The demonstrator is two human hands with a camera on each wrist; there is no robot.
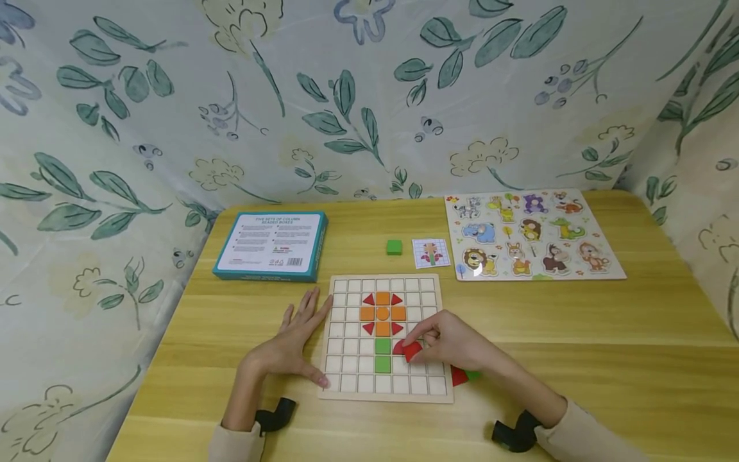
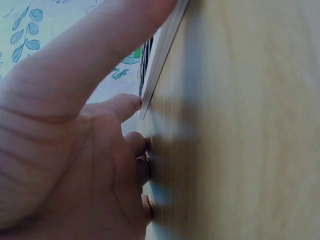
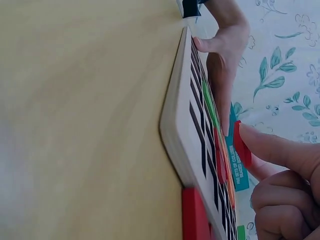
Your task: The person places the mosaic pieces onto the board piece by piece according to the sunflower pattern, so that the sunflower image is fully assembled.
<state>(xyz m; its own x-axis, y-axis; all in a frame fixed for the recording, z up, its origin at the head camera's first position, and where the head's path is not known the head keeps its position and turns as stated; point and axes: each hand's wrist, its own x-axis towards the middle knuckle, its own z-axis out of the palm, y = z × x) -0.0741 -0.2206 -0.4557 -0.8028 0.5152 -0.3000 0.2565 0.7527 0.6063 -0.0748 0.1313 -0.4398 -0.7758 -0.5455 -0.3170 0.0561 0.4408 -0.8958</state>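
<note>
A wooden grid board (image 1: 349, 384) lies on the table. On it, orange squares (image 1: 383, 298) surround an orange circle (image 1: 383, 314), with red triangles (image 1: 368, 328) at the corners. Below them sit two green squares (image 1: 383, 364) in a column, and a red rounded piece (image 1: 398, 348) lies to their right. My right hand (image 1: 453, 340) pinches another red rounded block (image 3: 242, 145) between thumb and index finger, just above the board. My left hand (image 1: 288, 350), fingers spread, touches the board's left edge with thumb and index fingertip.
Beyond the board are a green block (image 1: 394, 247), a small pattern card (image 1: 430, 253), a teal box (image 1: 268, 247) at left and an animal puzzle (image 1: 531, 237) at right. Red pieces (image 1: 458, 376) and a green piece (image 1: 473, 375) lie beside the board's right edge, partly under my forearm.
</note>
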